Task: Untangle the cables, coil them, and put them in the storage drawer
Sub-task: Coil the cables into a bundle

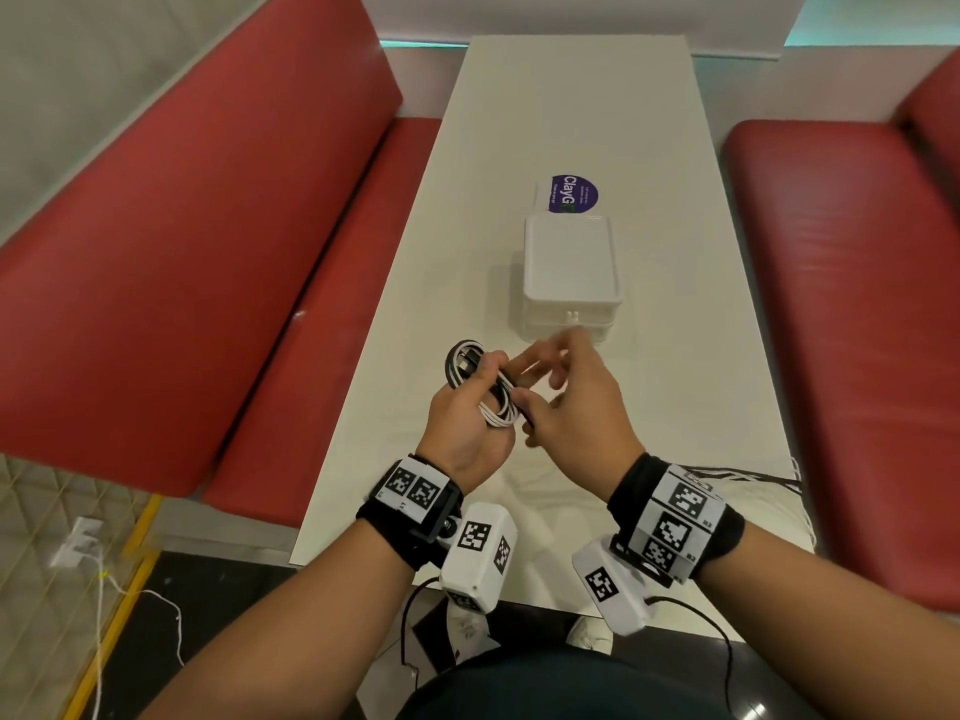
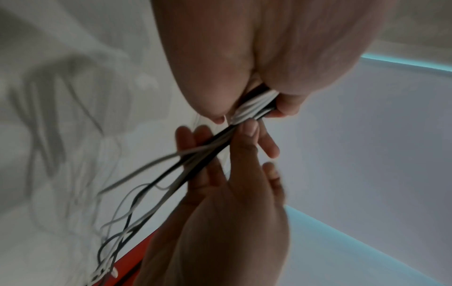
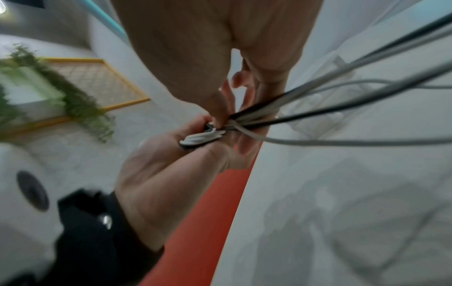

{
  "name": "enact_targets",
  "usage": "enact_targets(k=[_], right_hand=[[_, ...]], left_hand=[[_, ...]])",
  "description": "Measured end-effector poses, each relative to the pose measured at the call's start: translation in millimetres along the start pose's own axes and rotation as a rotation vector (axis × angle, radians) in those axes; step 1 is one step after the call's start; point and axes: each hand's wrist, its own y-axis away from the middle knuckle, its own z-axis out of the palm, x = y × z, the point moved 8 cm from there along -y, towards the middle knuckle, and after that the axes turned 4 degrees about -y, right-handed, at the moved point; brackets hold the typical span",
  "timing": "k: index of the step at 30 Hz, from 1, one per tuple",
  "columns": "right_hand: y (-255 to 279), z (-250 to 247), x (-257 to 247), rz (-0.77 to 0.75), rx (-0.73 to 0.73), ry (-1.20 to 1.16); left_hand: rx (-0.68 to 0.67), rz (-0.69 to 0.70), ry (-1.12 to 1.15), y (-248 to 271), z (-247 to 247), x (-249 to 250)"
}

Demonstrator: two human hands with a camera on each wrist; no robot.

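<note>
A part-wound coil of black and white cables (image 1: 466, 364) sits in my left hand (image 1: 485, 379), which grips it above the near half of the white table (image 1: 675, 356). My right hand (image 1: 540, 379) is against the coil's right side. In the wrist views its thumb and fingers (image 2: 249, 128) pinch the loose strands (image 3: 342, 143) just past the coil (image 3: 200, 139). The left hand's fingers (image 2: 286, 110) curl round the bundle (image 2: 257, 100). The white storage drawer unit (image 1: 571, 272) stands beyond my hands with its drawers closed.
More black and white cable (image 1: 748, 478) lies at the table's near right edge. A purple sticker (image 1: 571, 192) is on the table behind the drawer unit. Red benches (image 1: 208, 252) flank the table on both sides.
</note>
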Motion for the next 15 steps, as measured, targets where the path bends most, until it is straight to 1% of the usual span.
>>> enact_targets(k=[2, 3, 4, 5, 7, 9, 11, 13, 15], right_hand=[[2.3, 0.8, 13.7, 0.171, -0.061, -0.118], [3.8, 4.8, 18.1, 0.224, -0.128, -0.128], [6.1, 10.4, 21.4, 0.235, -0.208, -0.075], [9.7, 16.0, 22.2, 0.202, -0.284, 0.035], [20.5, 29.8, 21.9, 0.089, -0.412, 0.280], [28.8, 42.3, 22.3, 0.012, -0.500, 0.406], [30.6, 48.0, 21.7, -0.082, -0.557, 0.591], [29.3, 47.6, 17.5, -0.194, -0.577, 0.832], [30.4, 47.4, 18.7, -0.199, -0.636, 0.935]], left_hand=[[-0.011, 0.034, -0.006, -0.4, -0.4, 6.4], [0.000, 0.056, -0.011, -1.3, -1.7, 10.4], [0.026, 0.085, -0.016, -2.1, -3.8, 15.7], [0.063, 0.118, -0.030, -3.8, -7.3, 21.7], [0.125, 0.157, -0.079, -7.9, -10.5, 32.4], [0.152, 0.163, -0.157, -10.2, -10.1, 38.6], [0.172, 0.161, -0.274, -11.8, -11.7, 41.0], [0.228, 0.152, -0.442, -14.3, -19.7, 42.0], [0.311, 0.138, -0.619, -17.4, -34.2, 45.5]])
